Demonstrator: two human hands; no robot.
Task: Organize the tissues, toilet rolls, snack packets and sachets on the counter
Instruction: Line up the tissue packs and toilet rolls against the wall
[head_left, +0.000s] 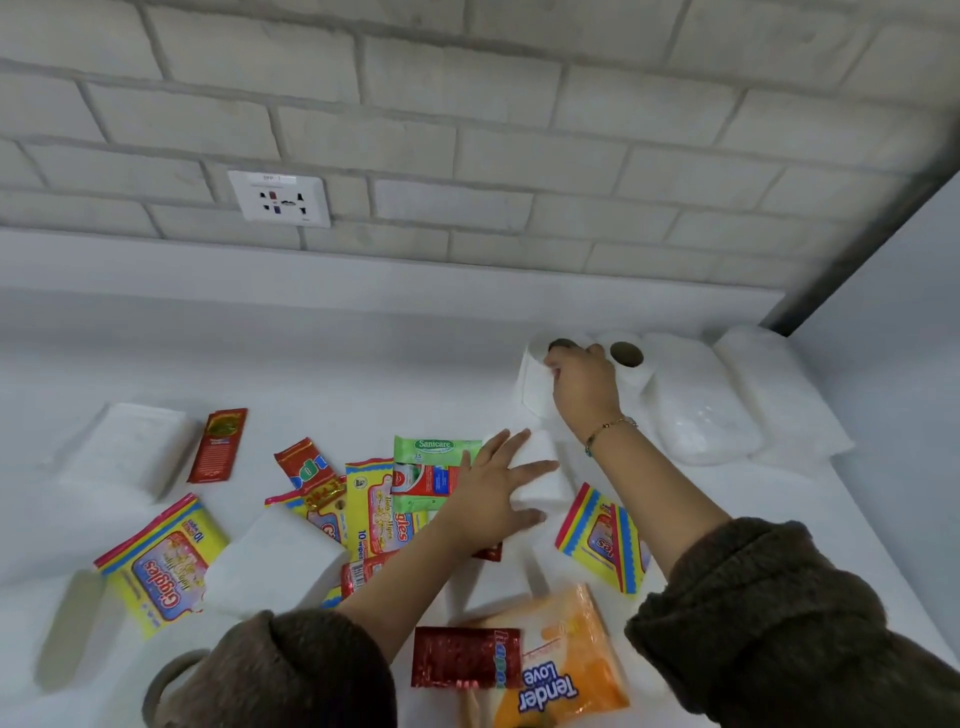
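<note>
Toilet roll (534, 397) stands upright in right grip (582, 387), fingers (555, 362) curled over its rim; left grip (493, 496) flat on white bundle (545, 486).

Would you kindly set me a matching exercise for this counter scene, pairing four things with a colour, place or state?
Things:
1. Tender Love pack
2. Sanicare pack
3. wall socket
4. right hand

Descriptions:
a. green
b. mounted on the brick wall
c. gripping an upright toilet roll
d. orange

Pairs: 1-d, 2-a, 3-b, 4-c.
</note>
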